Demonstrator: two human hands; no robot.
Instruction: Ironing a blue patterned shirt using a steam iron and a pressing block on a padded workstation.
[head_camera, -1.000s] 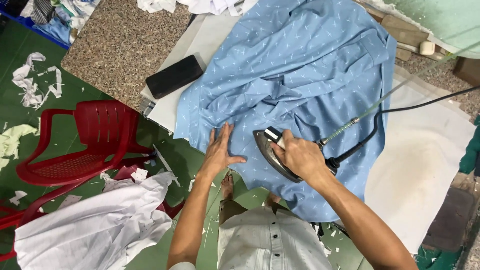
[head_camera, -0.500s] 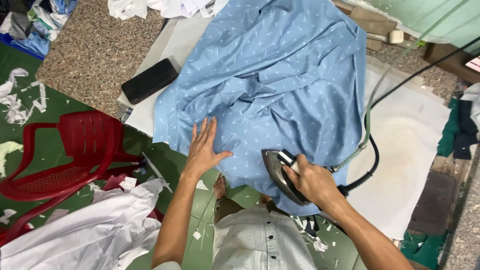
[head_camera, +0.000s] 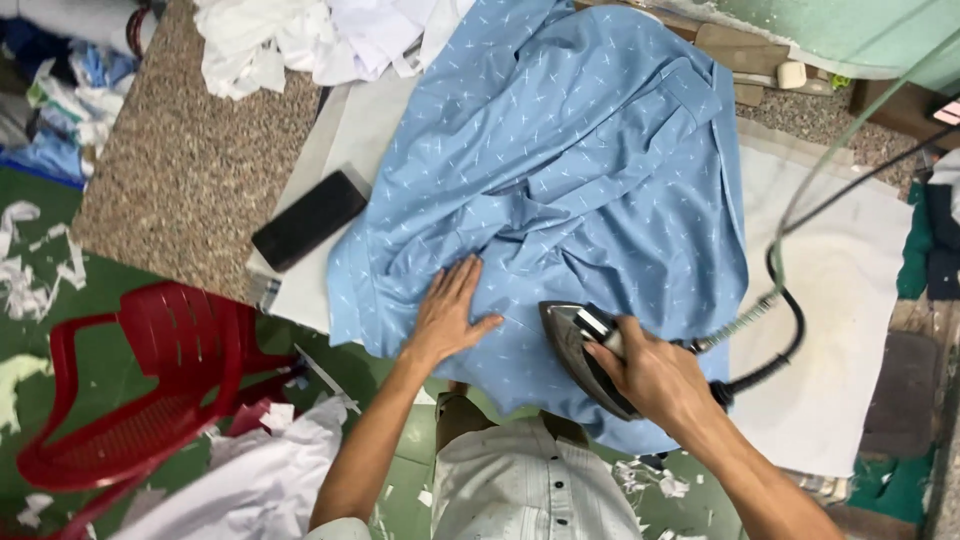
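The person is wearing a white shirt (head_camera: 535, 485) with a fine pattern of thin lines on the cloth. Small dark buttons are running down the middle of it in one row, and they are showing clearly against the pale fabric. Some faint grey marks are showing on the cloth on the left part of the chest. Both forearms are coming out bare, and no long sleeve is covering them. At the bottom edge of the picture, by the left elbow, a bit of white cloth is showing, which may be the end of a short sleeve. The left hand (head_camera: 447, 318) and the right hand (head_camera: 648, 378) are bare.
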